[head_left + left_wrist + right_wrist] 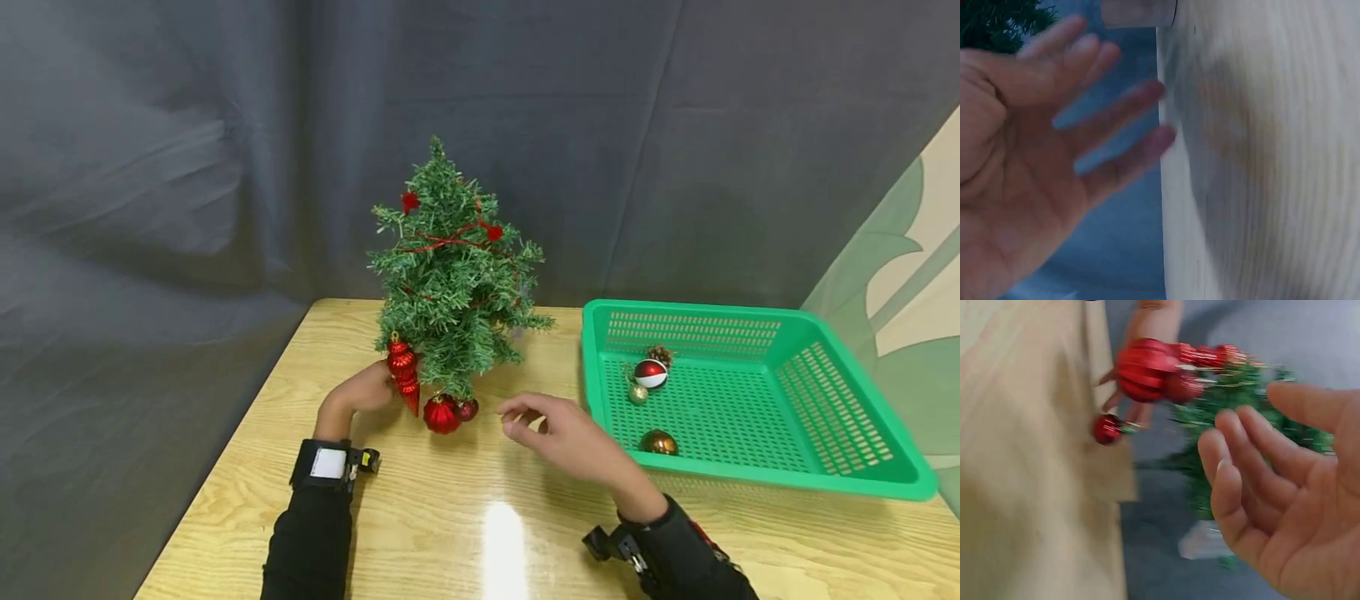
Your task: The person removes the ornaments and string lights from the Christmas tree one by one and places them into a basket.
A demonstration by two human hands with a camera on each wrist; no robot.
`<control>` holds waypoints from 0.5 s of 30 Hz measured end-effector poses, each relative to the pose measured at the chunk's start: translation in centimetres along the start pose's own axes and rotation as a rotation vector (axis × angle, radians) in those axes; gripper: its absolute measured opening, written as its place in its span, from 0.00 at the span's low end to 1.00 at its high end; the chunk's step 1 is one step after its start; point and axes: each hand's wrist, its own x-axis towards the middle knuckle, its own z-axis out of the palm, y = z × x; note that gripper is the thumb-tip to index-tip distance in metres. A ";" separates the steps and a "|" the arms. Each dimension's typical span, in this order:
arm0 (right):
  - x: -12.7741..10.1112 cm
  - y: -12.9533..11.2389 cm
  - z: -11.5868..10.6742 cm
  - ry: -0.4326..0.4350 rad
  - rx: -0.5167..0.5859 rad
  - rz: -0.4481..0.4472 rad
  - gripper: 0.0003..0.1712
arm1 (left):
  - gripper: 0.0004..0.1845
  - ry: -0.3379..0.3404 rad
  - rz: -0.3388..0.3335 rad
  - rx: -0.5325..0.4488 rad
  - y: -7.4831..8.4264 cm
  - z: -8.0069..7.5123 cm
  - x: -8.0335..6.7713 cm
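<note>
A small artificial Christmas tree (pixel 453 283) stands on the table with a red string garland wound round it. From its low front branches hang a long red finial ornament (pixel 403 375), a ribbed red ball (pixel 442 414) and a smaller dark red ball (pixel 467 409). My left hand (pixel 362 390) is at the tree's lower left, its fingertips partly hidden behind the finial; the left wrist view shows the fingers spread, with nothing in the palm. To the right of the balls, my right hand (pixel 558 433) hovers over the table, fingers loosely bent and holding nothing.
On the right, a green plastic basket (pixel 750 482) contains a red-and-white ball (pixel 650 373), a small gold ball (pixel 637 393), a pine cone (pixel 660 355) and a bronze ball (pixel 659 442). A dark grey curtain (pixel 600 150) hangs behind the wooden table (pixel 420 517).
</note>
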 end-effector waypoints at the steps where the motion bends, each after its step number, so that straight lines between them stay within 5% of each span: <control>1: 0.7 0.2 0.5 0.014 0.024 0.027 0.16 | 0.17 0.031 -0.036 -0.003 0.0 -0.2 0.0; 7: 4.1 1.0 2.9 0.134 0.145 0.145 0.21 | 0.19 0.349 -0.311 -0.284 0.7 -1.5 -0.2; 10: 5.4 1.3 4.0 0.170 0.162 0.146 0.20 | 0.17 0.520 -0.361 -0.417 1.9 -2.4 -0.9; 13: 5.9 1.3 4.8 0.191 0.147 0.147 0.19 | 0.13 0.600 -0.365 -0.392 3.8 -3.4 -2.1; 15: 5.7 0.9 4.9 0.229 0.122 0.145 0.18 | 0.12 0.618 -0.353 -0.288 5.4 -4.3 -2.9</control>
